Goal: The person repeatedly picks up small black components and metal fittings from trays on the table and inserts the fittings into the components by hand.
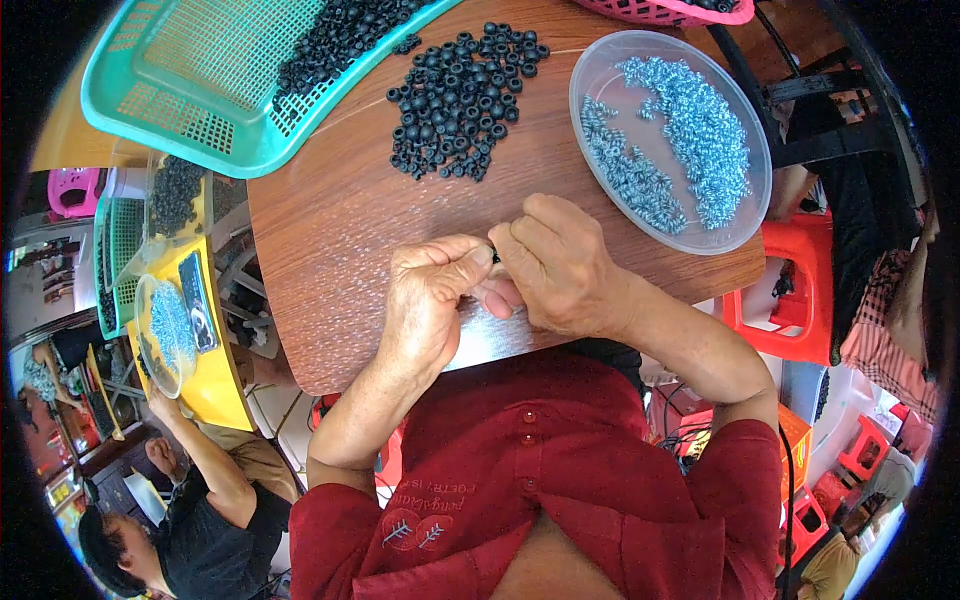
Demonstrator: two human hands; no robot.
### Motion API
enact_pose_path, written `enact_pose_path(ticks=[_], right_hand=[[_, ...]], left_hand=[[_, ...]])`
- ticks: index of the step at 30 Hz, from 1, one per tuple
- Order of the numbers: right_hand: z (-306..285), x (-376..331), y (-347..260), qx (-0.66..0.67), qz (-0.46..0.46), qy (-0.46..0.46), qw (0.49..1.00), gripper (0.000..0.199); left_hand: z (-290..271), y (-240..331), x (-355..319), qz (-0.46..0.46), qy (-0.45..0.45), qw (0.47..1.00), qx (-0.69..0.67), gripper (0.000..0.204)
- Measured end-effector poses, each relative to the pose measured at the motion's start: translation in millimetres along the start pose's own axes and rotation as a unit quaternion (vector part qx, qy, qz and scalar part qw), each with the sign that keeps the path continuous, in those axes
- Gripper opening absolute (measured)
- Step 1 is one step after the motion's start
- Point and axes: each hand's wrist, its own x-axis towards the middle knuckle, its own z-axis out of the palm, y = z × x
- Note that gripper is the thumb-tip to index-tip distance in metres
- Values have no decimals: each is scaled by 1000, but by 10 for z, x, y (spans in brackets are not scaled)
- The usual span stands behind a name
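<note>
My left hand (432,292) and my right hand (562,262) meet over the near part of the wooden table (330,260). A small black piece (495,257) shows between them, pinched by my left thumb and fingers. My right hand is closed against it, and its fingers hide whatever they grip. Beyond my hands lies a loose pile of small round black parts with holes (460,105). To the right stands a clear round plastic tub (640,130) holding many tiny silvery-blue coiled pieces (705,135), like small springs.
A green mesh basket (165,120) with more black parts sits at the far left, and a pink basket (665,12) at the far edge. A red stool (805,290) is on the right. At left, a person in black (205,530) reaches toward a tub on a yellow table (222,390).
</note>
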Motion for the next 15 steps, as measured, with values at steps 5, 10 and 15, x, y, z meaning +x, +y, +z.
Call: enact_pose_path(ticks=[5,10,15], right_hand=[[-11,107,-65,-2,48,51,998,31],[-37,137,-128,2,84,65,994,40],[-179,177,-126,87,100,22,991,38]], left_hand=[[133,77,-33,85,19,996,12,20],[202,134,-86,112,21,993,-5,19],[2,56,-70,141,-19,984,111,19]])
